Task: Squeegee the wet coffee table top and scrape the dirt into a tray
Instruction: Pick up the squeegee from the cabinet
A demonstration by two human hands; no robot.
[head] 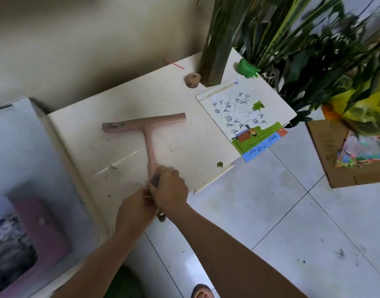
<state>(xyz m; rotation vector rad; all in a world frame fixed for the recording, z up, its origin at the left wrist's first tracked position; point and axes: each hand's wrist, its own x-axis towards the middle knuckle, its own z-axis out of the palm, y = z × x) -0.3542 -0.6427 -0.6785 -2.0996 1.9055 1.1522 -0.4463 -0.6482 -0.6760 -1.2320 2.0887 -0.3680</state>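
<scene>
Nearest us: left hand and right hand touching each other, both curled round near end of pink squeegee handle. Squeegee lies flat on white coffee table, handle pointing toward us, blade bar across at far end. We see wet streak and dark specks left of handle, and green leaf scrap near right table edge. Farther, picture book on right corner. Farthest, round wooden piece, green toy, plant leaves.
</scene>
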